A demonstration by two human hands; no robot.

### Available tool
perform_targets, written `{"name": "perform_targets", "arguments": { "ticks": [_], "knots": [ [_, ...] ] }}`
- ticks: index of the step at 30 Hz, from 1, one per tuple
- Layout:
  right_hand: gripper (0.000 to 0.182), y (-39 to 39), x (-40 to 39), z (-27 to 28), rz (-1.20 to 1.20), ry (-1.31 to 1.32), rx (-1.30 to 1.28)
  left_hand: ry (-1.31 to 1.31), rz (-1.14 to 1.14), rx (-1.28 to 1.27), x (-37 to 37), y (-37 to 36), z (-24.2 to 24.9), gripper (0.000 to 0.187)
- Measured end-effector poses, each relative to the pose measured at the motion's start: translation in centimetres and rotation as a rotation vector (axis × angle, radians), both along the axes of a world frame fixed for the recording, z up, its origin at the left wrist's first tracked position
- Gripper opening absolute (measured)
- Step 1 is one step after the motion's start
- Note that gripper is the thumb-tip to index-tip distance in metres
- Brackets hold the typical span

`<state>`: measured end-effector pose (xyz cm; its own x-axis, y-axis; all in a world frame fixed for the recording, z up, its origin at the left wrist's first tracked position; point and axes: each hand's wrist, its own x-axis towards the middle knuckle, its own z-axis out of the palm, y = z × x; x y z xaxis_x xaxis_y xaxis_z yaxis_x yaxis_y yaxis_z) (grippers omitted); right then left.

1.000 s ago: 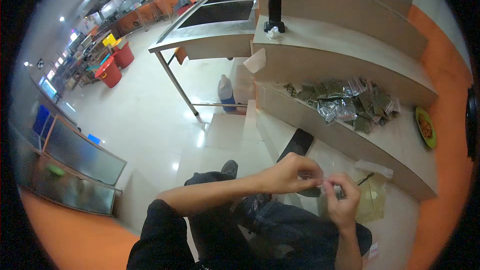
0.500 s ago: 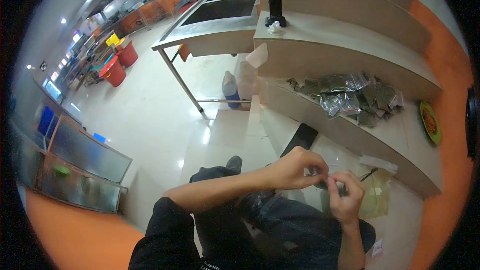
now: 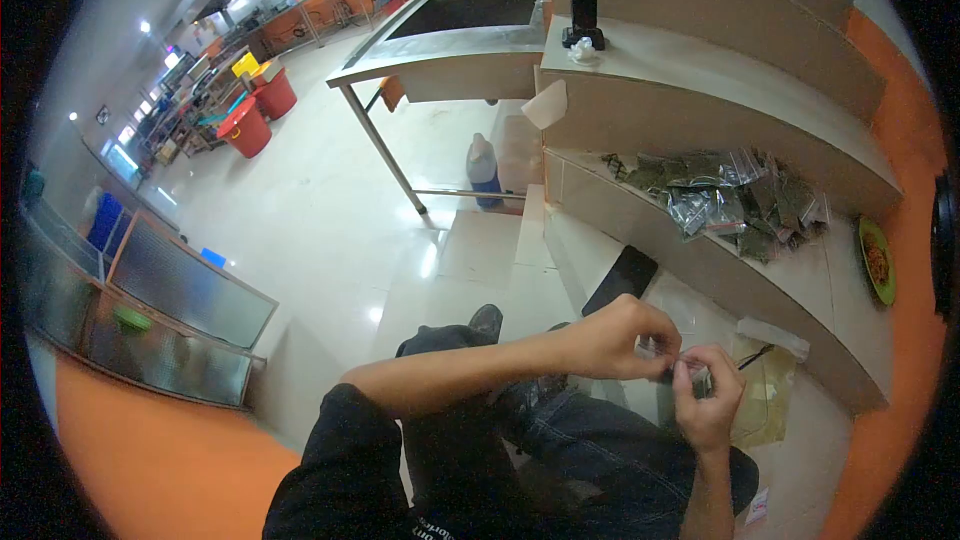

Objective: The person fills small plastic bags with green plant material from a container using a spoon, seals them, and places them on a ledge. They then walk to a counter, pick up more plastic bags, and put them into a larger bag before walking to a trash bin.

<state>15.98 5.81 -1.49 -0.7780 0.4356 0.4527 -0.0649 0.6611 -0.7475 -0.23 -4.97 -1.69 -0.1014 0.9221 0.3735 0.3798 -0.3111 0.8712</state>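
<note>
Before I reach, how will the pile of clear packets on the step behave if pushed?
The packets look light and rather floppy: thin, crinkled plastic around flat green contents. Their glossy surfaces may slide over one another. Some lie near the front edge of the step, so pushing that way could drop them.

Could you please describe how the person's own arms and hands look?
The left hand and right hand are ungloved, with no watch or bracelet showing at either wrist. A black sleeve covers the left upper arm; no right sleeve is in view.
</note>
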Motion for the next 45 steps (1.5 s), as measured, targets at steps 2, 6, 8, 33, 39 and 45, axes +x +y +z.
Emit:
{"name": "perform_targets", "arguments": {
  "ticks": [2, 6, 8, 33, 39, 45],
  "knots": [
    [0.01, 0.0, 0.0, 0.1, 0.011, -0.003, 0.019, 0.011, -0.009, 0.015, 0.0, 0.1, -0.2, 0.011],
    [0.01, 0.1, 0.1, -0.1, 0.001, -0.017, 0.046, 0.005, -0.011, 0.021, 0.1, 0.2, -0.4, 0.012],
    [0.01, 0.1, 0.3, 0.0, -0.044, 0.004, 0.044, 0.001, -0.013, 0.032, 0.1, 0.2, -0.2, 0.012],
    [0.008, 0.1, 0.0, 0.2, 0.017, 0.038, 0.049, 0.003, -0.008, -0.021, -0.1, 0.2, -0.2, 0.011],
    [0.007, 0.3, 0.3, 0.5, -0.032, -0.033, 0.014, -0.02, 0.015, -0.062, -0.5, 0.0, 0.0, 0.012],
    [0.008, -0.2, -0.1, 0.6, -0.002, 0.0, 0.032, -0.02, -0.024, -0.003, -0.1, 0.1, -0.2, 0.01]
  ]
}}
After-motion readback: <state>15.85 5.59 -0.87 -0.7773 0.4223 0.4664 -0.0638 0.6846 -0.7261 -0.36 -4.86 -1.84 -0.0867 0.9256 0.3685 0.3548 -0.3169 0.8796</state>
